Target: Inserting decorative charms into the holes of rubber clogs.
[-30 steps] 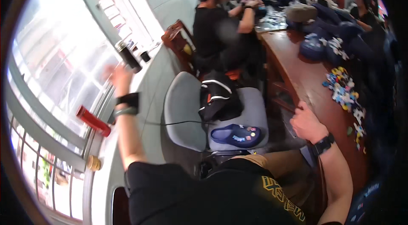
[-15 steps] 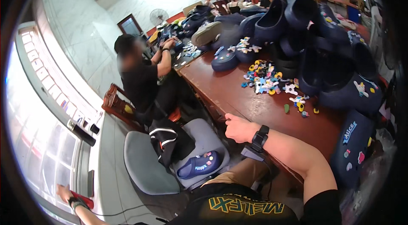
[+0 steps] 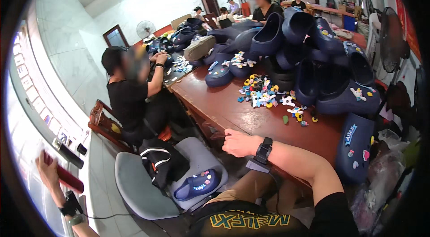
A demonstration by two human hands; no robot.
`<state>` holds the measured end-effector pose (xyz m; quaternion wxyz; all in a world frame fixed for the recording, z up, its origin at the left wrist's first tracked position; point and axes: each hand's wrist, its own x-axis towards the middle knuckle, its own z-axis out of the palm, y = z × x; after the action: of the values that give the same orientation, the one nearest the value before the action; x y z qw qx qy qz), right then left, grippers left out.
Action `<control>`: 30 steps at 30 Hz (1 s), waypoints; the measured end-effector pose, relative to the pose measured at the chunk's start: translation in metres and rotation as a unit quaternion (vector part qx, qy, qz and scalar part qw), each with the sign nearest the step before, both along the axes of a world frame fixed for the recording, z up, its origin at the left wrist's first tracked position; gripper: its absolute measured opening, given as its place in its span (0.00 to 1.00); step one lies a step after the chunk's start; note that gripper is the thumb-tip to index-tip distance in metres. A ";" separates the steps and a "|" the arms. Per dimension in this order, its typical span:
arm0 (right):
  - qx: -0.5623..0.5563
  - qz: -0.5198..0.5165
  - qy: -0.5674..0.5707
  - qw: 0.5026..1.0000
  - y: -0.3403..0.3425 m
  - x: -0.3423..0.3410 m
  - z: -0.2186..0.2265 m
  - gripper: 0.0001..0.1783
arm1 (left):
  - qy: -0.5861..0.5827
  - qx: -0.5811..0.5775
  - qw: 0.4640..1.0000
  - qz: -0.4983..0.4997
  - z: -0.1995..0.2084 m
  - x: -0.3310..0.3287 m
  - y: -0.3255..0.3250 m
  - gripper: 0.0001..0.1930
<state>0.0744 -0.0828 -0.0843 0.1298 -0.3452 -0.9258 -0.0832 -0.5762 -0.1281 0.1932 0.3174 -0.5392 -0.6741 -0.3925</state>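
Observation:
At the far left by the window, my left hand is wrapped round a red cylindrical bottle, which tilts beside a black cylindrical flask. My right hand rests by the near edge of the brown table, fingers curled in, with nothing showing in them. Beyond it lies a heap of colourful shoe charms. A navy clog decorated with charms stands on the table to the right of my right forearm. Another decorated navy clog sits on a grey chair to my left.
A large pile of navy clogs covers the back and right of the table. The grey chair also bears a black garment. A co-worker sits at the table's left side. A cable runs from my left wrist.
The view has swung slightly to the right. My left hand has risen along the window side with the red bottle in it. My right hand stays curled near the table edge.

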 end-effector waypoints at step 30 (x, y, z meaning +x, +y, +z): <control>-0.067 -0.137 0.519 0.841 -0.069 -0.025 0.125 0.42 | 0.282 -0.056 0.552 -0.782 -0.008 0.482 0.077 0.07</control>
<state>0.0498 -0.1519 0.0403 0.5553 -0.4690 -0.6695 0.1532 -0.0944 -0.0510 0.1856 0.0280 -0.9539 0.1170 -0.2751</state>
